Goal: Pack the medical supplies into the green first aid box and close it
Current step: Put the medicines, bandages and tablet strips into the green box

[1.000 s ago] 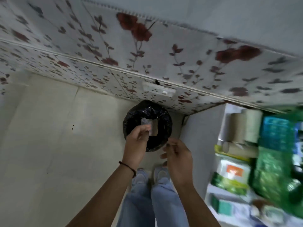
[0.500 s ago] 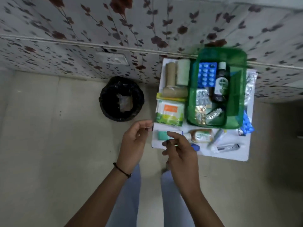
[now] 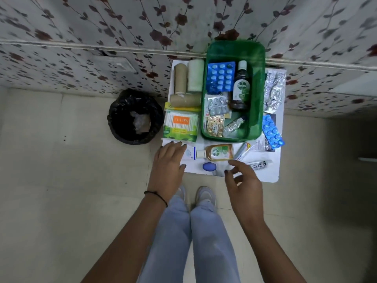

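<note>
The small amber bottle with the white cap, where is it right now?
The amber bottle lies on its side on the white tabletop, just in front of the green box, between the left hand and a silver tube.

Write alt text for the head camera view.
Seen from above, a person's empty left hand and right hand hover over a white table of medical supplies beside an open, part-filled green first aid box; a black bin stands left.

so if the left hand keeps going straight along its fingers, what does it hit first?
Probably the cotton bud pack: the left hand points up-right, fingertips just short of its near edge. Height above the table is unclear, so it could pass over.
</note>
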